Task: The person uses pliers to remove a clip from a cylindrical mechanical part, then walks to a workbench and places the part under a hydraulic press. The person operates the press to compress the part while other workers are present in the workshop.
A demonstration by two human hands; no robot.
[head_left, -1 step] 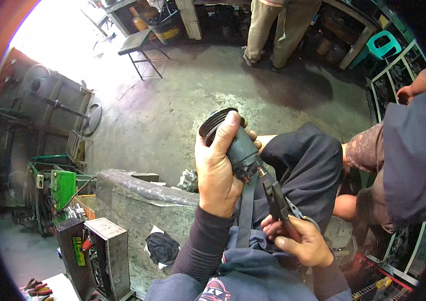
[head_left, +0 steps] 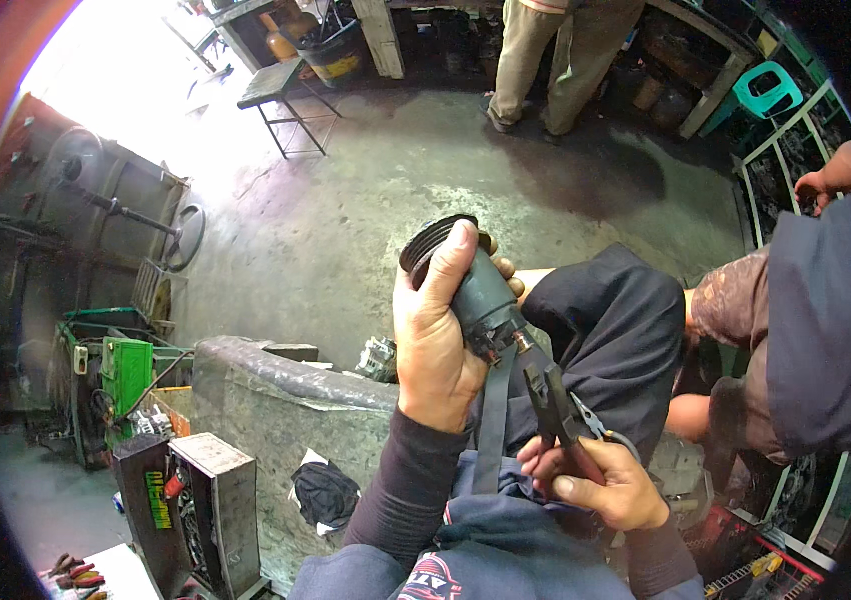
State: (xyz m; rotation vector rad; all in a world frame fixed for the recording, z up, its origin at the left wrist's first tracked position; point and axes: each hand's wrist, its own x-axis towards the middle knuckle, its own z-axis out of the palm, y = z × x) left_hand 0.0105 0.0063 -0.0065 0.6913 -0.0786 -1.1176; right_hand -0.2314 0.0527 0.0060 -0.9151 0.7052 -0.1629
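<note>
My left hand (head_left: 432,345) is wrapped round a dark grey cylindrical motor part (head_left: 486,296), holding it tilted above my lap. Its upper end carries a black ribbed ring (head_left: 430,246); copper-coloured studs show at its lower end. My right hand (head_left: 605,485) grips dark pliers (head_left: 551,405) with reddish handles. Their jaws point up at the lower end of the part, close to a stud; whether they touch it I cannot tell. A second pair of pliers (head_left: 590,416), slim and silver-jawed, shows just beyond my right hand. Whether that hand also holds it is unclear.
A black cloth (head_left: 325,493) lies on the worn bench (head_left: 285,420) at my left. Beside that bench stands an open metal box (head_left: 213,455). Another person (head_left: 825,300) sits close at my right, and one stands (head_left: 555,60) ahead. A stool (head_left: 275,88) is farther off.
The fingers of my right hand have shifted slightly to the left on the pliers, whose handles look a little wider apart. My left hand and the motor part are almost still.
</note>
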